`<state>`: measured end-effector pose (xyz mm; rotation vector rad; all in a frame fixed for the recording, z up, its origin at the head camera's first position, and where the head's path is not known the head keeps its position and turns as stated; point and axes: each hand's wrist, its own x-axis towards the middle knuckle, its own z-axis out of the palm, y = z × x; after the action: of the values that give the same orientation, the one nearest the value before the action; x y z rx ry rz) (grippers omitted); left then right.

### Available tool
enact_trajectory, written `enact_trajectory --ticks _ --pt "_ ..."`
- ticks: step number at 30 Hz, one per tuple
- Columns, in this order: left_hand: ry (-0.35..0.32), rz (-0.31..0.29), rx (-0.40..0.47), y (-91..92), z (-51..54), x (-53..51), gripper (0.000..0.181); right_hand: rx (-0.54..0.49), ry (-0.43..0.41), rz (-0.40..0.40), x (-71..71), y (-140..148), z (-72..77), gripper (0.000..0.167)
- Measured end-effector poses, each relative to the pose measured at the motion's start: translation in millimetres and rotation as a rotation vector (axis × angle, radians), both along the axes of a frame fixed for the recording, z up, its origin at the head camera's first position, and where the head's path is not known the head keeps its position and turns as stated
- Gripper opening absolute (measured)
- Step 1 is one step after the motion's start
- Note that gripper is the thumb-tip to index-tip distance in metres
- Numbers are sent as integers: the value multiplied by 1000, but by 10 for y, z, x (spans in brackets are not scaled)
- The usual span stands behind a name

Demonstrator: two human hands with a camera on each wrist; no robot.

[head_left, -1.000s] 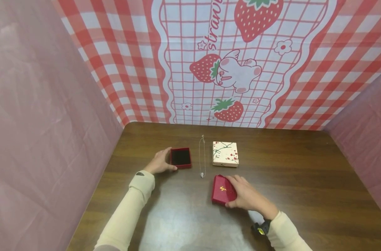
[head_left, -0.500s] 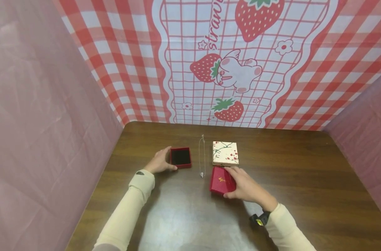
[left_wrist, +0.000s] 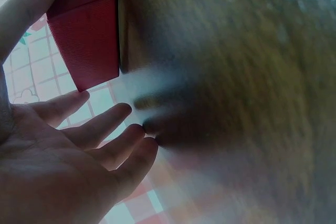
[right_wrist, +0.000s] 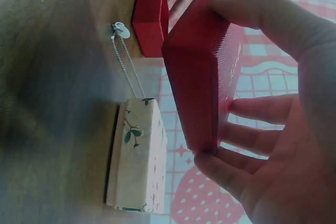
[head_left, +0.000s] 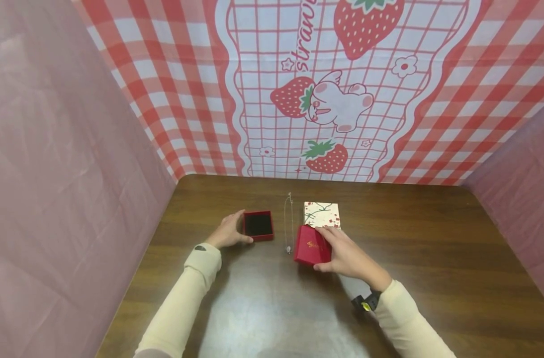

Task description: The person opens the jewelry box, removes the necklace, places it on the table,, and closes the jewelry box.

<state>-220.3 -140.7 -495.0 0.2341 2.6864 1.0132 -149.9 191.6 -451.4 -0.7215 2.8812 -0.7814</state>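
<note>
On the table at left of centre sits a small red box base (head_left: 260, 237) with a black insert facing up. My left hand (head_left: 230, 232) holds it from its left side, thumb at the near edge and index fingertip at the far corner, other fingers spread. My right hand (head_left: 349, 256) grips the red box lid (right_wrist: 197, 72), which has gold lettering on top, between thumb and fingers. The right wrist view shows the lid raised off the table and tilted. Between the two red parts lies a silver necklace (head_left: 288, 248), stretched lengthwise, its pendant at the near end.
A cream box (head_left: 321, 215) with a floral branch print stands behind the lid, its near edge covered by the lid in the head view. The wooden table (head_left: 415, 238) ends at a red checked strawberry cloth (head_left: 200, 99); pink cloths hang at both sides.
My right hand has carried the red lid away from me and slightly left, so it now overlaps the cream box in view. The left hand and the box base have stayed put.
</note>
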Motion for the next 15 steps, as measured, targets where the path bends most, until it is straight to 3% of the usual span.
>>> enact_trajectory --ticks 10,15 --pt "-5 0 2 -9 0 1 98 -1 63 27 -148 -58 63 88" --pt "-2 2 -2 -10 -18 -12 98 -5 50 30 -216 -103 139 89"
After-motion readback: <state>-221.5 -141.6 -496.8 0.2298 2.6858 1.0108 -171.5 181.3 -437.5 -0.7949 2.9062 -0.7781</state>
